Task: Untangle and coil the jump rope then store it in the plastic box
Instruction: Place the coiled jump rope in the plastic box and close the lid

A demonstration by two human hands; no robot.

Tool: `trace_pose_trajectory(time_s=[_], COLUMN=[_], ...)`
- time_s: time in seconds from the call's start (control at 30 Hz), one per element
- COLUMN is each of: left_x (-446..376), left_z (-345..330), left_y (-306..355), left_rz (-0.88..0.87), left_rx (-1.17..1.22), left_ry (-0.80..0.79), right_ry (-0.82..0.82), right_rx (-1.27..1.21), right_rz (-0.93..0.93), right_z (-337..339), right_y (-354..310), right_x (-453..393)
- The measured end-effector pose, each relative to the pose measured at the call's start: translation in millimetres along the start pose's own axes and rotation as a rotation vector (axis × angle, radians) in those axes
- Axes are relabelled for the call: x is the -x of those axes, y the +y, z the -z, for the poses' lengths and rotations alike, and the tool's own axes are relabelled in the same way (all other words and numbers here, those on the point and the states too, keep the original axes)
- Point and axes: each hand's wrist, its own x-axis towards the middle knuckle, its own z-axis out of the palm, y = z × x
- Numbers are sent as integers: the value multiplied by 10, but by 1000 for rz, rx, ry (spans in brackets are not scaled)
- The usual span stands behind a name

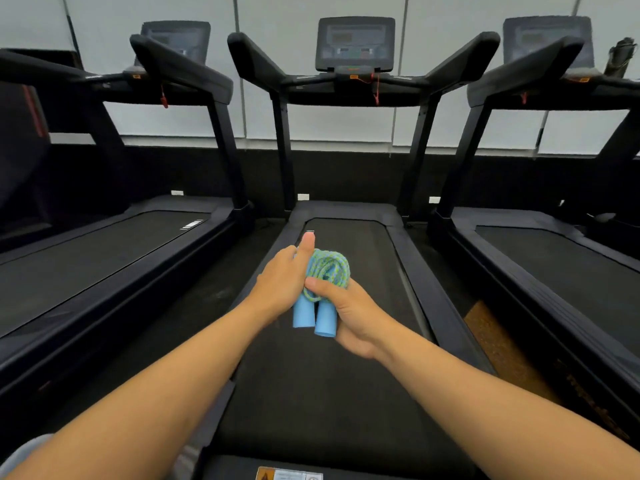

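Note:
A jump rope [329, 270] with a blue-green braided cord is bundled into a small coil, held above the belt of the middle treadmill. Its two light-blue handles [313, 315] lie side by side and point down toward me. My left hand [284, 278] grips the bundle from the left, thumb stretched upward along it. My right hand [349, 310] holds it from the right and below, thumb pressed across the cord. No plastic box shows in the head view.
Three black treadmills stand side by side: the middle treadmill [346, 375] is under my hands, with one at the left [104, 265] and one at the right [554, 265]. Each has raised side rails and a console [355, 45] ahead. Narrow floor gaps run between them.

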Motion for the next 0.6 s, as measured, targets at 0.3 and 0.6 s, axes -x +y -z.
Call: trace_pose_trajectory(time_s=[0.3,0.6], left_x=[329,1223], left_z=[828,1626], left_y=[-929,-2428], left_rz=[219,428], left_rx=[266,536], left_ry=[-11,36], right_ry=[-5,-109], right_rx=[6,101], right_rz=[-67,-325], right_z=[-689,-1873], right_y=[784,2272], right_x=[-486,-988])
